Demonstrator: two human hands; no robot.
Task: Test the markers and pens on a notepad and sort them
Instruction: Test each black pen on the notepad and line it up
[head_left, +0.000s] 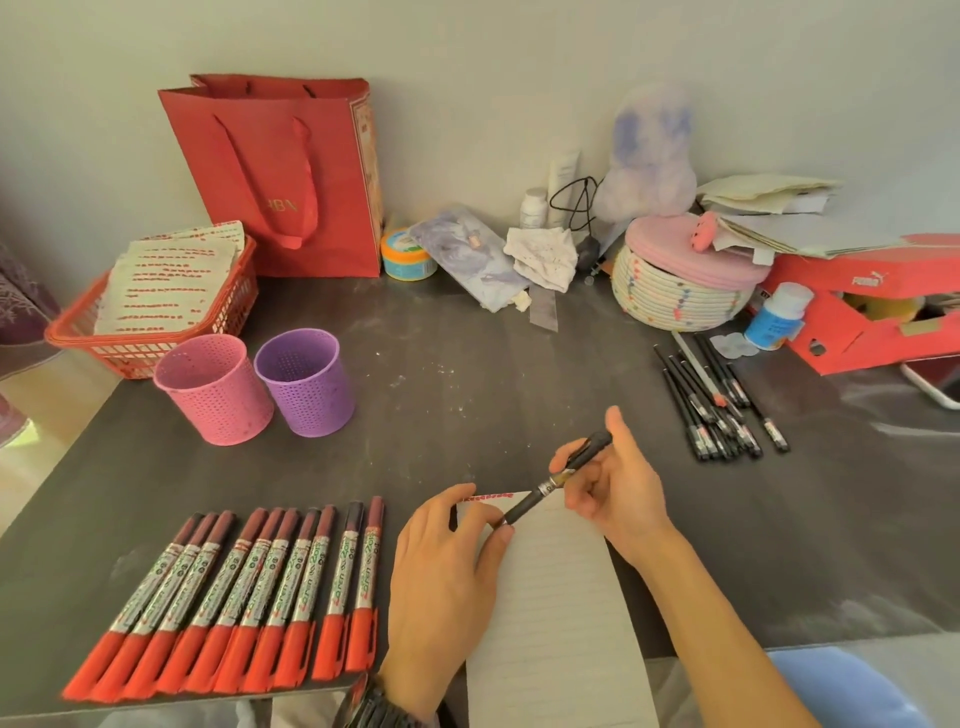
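Near the worktop's front edge, the right hand (618, 488) pinches a black pen (556, 480) between curled fingers, angled down over the notepad (550, 597), I'd guess to test it. The left hand (447, 561) lies on the pad with fingers together, steadying it, thumb touching the pen's end. Ten red markers (234, 597) line the front-left edge. About nine black pens (719, 400) overlap at the right. The pink cup (213, 387) and purple cup (306, 382) presumably await sorting.

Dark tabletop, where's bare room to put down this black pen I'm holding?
The black pen fits on the dark grey tabletop mid-table, between the purple perforated cup and the loose black pens, beyond the lined notepad. Also bare: right of the notepad, nearer than those pens. Crowded: the back edge and the row of red-capped markers.
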